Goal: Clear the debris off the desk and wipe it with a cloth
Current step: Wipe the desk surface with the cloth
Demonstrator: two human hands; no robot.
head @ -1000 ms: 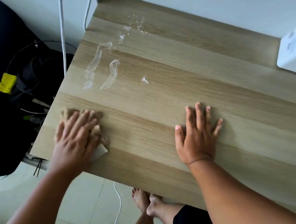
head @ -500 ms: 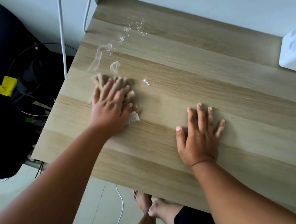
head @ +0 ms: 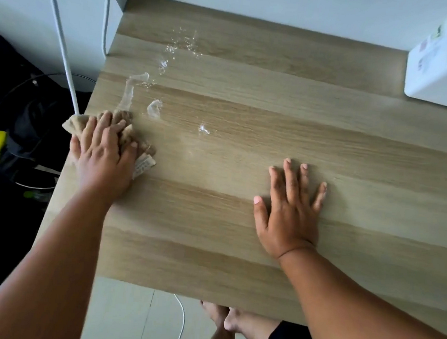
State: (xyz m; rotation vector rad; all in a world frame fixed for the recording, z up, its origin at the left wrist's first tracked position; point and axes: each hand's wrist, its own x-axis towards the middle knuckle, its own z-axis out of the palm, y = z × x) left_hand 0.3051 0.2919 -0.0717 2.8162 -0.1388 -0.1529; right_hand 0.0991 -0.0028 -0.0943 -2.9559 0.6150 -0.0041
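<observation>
The left hand (head: 100, 157), fingers straight and spread, presses the cloth (head: 75, 125) at the left edge of the surface (head: 249, 111), just near of wet streaks (head: 128, 93). The right hand (head: 286, 213) lies flat, fingers apart, right of centre.

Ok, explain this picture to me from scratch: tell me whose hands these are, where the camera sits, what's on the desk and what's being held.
There is no machine here. A person works bare-handed, and the camera is worn on their head and looks down, so both arms enter from below. The left hand presses flat on a tan cloth at the left edge of the wooden desk. The right hand lies flat on bare wood and holds nothing. Beyond the cloth are wet streaks and small droplets. A white box stands at the far right. White cables hang beside the desk.
</observation>
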